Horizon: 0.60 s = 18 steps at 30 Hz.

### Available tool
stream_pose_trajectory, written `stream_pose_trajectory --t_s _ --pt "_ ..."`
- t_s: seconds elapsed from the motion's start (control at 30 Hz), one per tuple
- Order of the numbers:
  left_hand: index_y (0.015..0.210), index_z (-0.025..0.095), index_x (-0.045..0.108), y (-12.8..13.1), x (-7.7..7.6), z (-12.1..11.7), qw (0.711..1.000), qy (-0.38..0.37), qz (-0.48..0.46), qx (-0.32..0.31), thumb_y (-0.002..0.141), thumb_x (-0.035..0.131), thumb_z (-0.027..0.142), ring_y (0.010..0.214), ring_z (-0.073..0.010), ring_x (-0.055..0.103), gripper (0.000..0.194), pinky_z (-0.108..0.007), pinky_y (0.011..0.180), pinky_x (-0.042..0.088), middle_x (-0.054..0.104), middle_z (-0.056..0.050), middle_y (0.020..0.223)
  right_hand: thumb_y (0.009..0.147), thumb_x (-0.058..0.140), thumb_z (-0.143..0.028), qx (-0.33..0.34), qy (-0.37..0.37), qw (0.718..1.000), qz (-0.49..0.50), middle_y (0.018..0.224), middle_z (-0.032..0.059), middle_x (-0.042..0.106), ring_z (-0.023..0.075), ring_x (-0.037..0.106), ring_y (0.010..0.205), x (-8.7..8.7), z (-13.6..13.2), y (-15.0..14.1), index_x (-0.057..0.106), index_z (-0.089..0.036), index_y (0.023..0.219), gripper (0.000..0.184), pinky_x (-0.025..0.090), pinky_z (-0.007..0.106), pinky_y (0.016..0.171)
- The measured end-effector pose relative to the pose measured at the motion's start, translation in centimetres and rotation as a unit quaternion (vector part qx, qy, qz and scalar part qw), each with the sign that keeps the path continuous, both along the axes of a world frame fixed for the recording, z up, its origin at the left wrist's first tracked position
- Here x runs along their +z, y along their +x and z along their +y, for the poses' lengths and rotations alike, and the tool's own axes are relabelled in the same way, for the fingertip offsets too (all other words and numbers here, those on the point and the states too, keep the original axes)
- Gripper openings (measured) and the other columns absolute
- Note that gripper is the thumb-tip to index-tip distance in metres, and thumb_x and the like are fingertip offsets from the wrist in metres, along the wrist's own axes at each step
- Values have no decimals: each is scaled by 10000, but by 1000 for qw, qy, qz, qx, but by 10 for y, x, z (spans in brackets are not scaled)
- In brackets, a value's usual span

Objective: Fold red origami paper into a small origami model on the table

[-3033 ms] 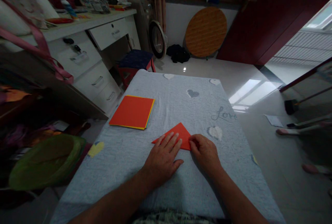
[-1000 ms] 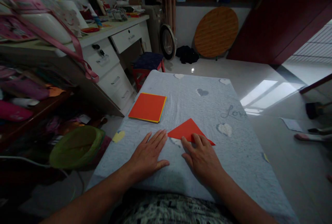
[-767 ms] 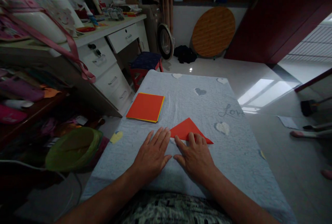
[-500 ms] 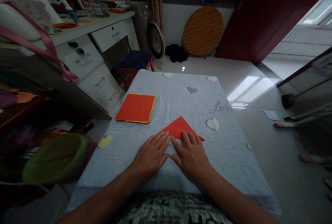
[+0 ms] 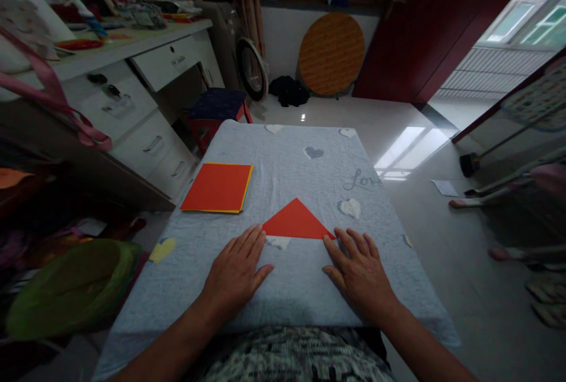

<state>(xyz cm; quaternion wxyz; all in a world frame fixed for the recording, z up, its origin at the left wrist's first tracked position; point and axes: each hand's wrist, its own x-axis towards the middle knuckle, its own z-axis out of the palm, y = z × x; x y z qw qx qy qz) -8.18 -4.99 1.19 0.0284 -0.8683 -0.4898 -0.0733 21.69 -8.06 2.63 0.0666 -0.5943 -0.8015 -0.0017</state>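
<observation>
A red sheet of origami paper (image 5: 297, 220), folded into a triangle, lies on the cloth-covered table with its point away from me and its long edge towards me. My left hand (image 5: 236, 264) is flat and open, its fingertips at the triangle's left corner. Spread fingers of my right hand (image 5: 360, 267) rest at the right corner, with the index fingertip by its tip. Both thumbs point inward over the cloth. To the far left of the triangle lies a stack of coloured paper (image 5: 217, 188), red on top with yellow edges showing.
The pale blue tablecloth (image 5: 300, 293) has heart patterns. Beyond the table's left side are a dark-topped stool (image 5: 216, 104) and a white desk (image 5: 144, 108) with drawers. A green bin (image 5: 73, 287) stands at the lower left. A round wooden board (image 5: 331, 53) leans against the wall.
My hands have moved apart along the folded edge, the left to the left corner and the right to the right corner. The camera view has shifted slightly to the right.
</observation>
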Motion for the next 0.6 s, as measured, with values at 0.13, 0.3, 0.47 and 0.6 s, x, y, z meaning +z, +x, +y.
stream_pose_trajectory --t_s 0.13,0.3,0.47,0.6 --pt "1371 127 532 -3 -4 -2 1000 11 5 17 959 431 469 1323 -301 523 545 -438 1058 436 541 -165 1448 900 633 -351 -16 16 1000 -16 1446 123 535 367 439 1327 -2 -7 12 588 -291 1351 457 297 607 1098" --pt "1345 61 534 -7 -8 -8 998 25 12 49 952 429 499 1310 -349 529 597 -475 1025 461 543 -228 1423 902 629 -340 -23 18 1000 -4 1421 119 552 365 439 1323 -2 -11 22 596 -289 1343 445 300 602 1096" --pt "1285 67 561 -4 0 -5 997 32 -1 76 947 472 431 1240 -353 576 505 -485 996 486 584 -239 1366 955 536 -302 -14 -22 992 127 1244 108 648 272 562 1169 7 14 26 713 -227 1086 233 418 464 1028" --pt "1322 110 507 14 13 14 997 31 -45 57 925 538 336 1223 -307 569 458 -452 1024 477 590 -188 1351 910 572 -242 -19 -54 983 172 1144 128 664 261 592 1075 16 51 5 650 -150 1165 282 459 403 967"
